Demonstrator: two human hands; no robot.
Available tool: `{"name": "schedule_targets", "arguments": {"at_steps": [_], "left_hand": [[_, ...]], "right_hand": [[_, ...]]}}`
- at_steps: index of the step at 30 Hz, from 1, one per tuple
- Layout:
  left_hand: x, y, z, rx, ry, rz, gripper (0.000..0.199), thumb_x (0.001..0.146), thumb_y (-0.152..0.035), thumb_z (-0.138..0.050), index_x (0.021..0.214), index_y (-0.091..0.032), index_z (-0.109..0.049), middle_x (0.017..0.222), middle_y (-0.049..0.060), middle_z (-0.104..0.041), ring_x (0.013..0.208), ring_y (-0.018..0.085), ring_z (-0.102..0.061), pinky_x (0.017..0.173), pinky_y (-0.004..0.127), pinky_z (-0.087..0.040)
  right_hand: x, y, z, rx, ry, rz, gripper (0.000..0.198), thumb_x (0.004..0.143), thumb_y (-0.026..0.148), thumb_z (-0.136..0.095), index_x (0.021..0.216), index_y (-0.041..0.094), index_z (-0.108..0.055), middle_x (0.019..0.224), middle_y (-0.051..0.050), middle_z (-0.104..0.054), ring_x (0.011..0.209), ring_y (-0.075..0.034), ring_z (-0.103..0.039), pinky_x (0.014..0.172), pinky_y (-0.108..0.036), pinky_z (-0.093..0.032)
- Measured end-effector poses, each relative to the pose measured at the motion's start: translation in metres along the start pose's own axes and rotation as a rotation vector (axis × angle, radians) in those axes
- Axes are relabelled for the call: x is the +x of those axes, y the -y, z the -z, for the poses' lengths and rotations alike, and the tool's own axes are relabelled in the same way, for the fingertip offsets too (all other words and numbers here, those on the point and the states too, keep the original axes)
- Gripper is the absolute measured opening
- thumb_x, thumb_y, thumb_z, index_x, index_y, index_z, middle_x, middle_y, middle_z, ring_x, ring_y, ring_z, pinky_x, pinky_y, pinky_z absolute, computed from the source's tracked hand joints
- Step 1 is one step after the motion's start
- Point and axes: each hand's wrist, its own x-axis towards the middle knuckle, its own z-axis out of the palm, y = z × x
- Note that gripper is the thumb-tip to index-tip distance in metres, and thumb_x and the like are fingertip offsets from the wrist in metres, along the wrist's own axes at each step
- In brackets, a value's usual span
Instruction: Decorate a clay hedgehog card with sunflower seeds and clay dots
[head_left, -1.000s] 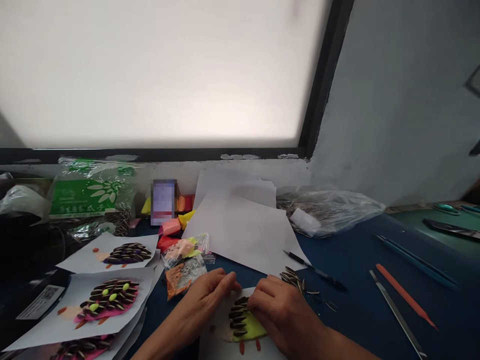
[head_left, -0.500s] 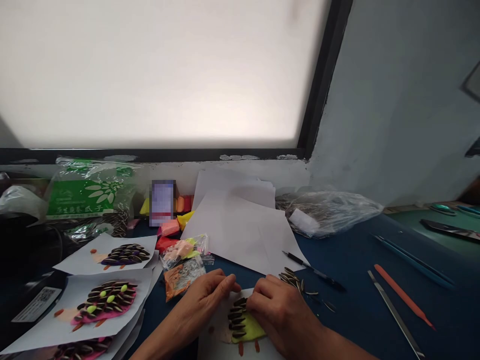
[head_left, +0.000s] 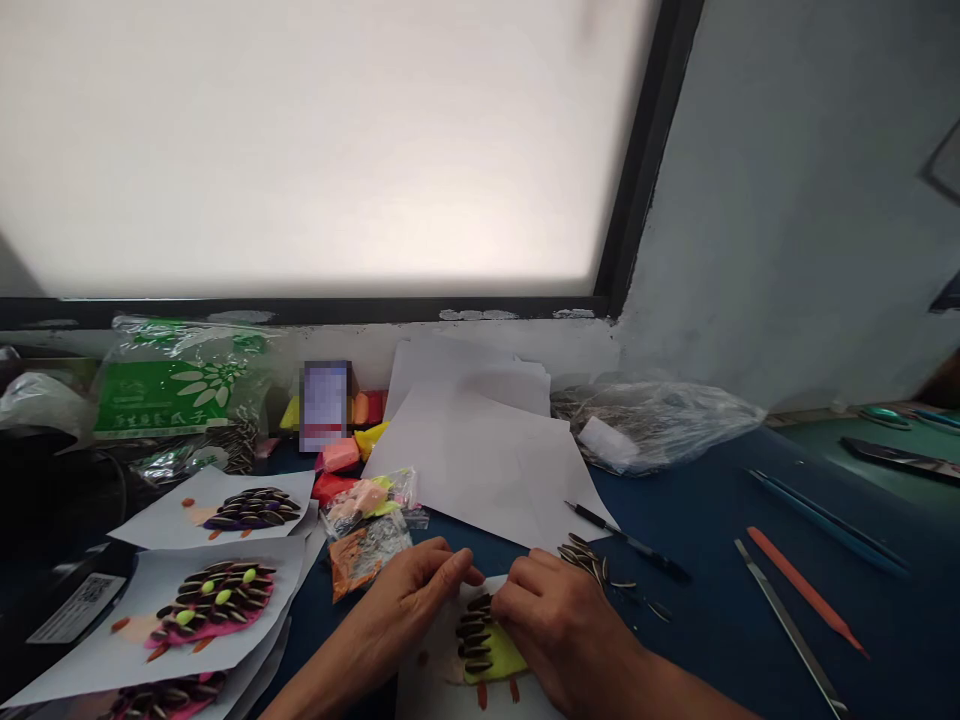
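Note:
A yellow-green clay hedgehog body [head_left: 504, 650] lies on a white paper sheet [head_left: 442, 697] in front of me. Dark striped sunflower seeds [head_left: 474, 640] stick out of its left part, and two small brown clay feet [head_left: 482, 694] sit below it. My right hand [head_left: 559, 615] is pinched over the top of the clay, its fingertips close to the uppermost seeds; whatever it holds is hidden. Stretched out along the upper left of the sheet, my left hand [head_left: 409, 600] holds nothing visible. Loose sunflower seeds [head_left: 589, 560] lie just beyond my right hand.
Finished hedgehog pictures [head_left: 217, 605] are stacked at left. Bags of coloured clay [head_left: 367, 550], white paper [head_left: 480, 450] and a seed bag [head_left: 180, 390] stand behind. On the right lie a pen [head_left: 634, 545], a metal tool [head_left: 787, 625], an orange tool [head_left: 806, 590] and blue tweezers [head_left: 825, 520].
My right hand has shifted very slightly over the clay. My left hand stays in place.

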Motion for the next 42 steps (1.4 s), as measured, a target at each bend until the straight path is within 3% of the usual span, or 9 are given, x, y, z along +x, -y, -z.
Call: {"name": "schedule_targets", "arguments": {"at_steps": [10,20,30,42], "left_hand": [[0.0000,0.0002,-0.0006,-0.004,-0.004,-0.006,0.062,0.087,-0.066,-0.033,0.088,-0.018,-0.072,0.081,0.002,-0.056,0.072,0.019,-0.052,0.067,0.028,-0.041],[-0.0008,0.0023,0.0003,0.007,0.019,-0.037,0.060,0.090,-0.063,-0.033,0.085,-0.017,-0.071,0.080,0.001,-0.052,0.070,0.017,-0.049,0.066,0.028,-0.039],[-0.0004,0.0001,-0.0001,0.017,0.014,-0.040,0.061,0.089,-0.063,-0.032,0.081,-0.017,-0.071,0.078,0.001,-0.052,0.068,0.016,-0.047,0.066,0.027,-0.039],[-0.0003,0.0028,-0.0007,-0.006,0.011,-0.019,0.059,0.089,-0.062,-0.034,0.085,-0.017,-0.073,0.078,0.001,-0.052,0.069,0.017,-0.048,0.066,0.027,-0.038]], "right_hand": [[0.0035,0.0032,0.0001,-0.045,0.130,-0.034,0.016,0.080,0.003,-0.050,0.074,0.017,-0.056,0.074,-0.003,-0.055,0.069,-0.015,-0.047,0.058,-0.026,-0.031],[0.0058,0.0058,0.0023,-0.039,0.166,-0.031,0.014,0.080,0.005,-0.051,0.075,0.016,-0.057,0.078,-0.004,-0.057,0.072,-0.016,-0.048,0.060,-0.027,-0.034],[0.0011,0.0034,-0.0004,-0.018,0.043,-0.100,0.009,0.083,0.013,-0.055,0.076,0.019,-0.055,0.078,-0.002,-0.060,0.072,-0.016,-0.052,0.061,-0.027,-0.033],[0.0008,0.0013,0.0055,0.034,0.024,-0.116,0.015,0.089,0.013,-0.047,0.078,0.019,-0.056,0.081,-0.003,-0.059,0.075,-0.016,-0.052,0.064,-0.027,-0.036]]}}
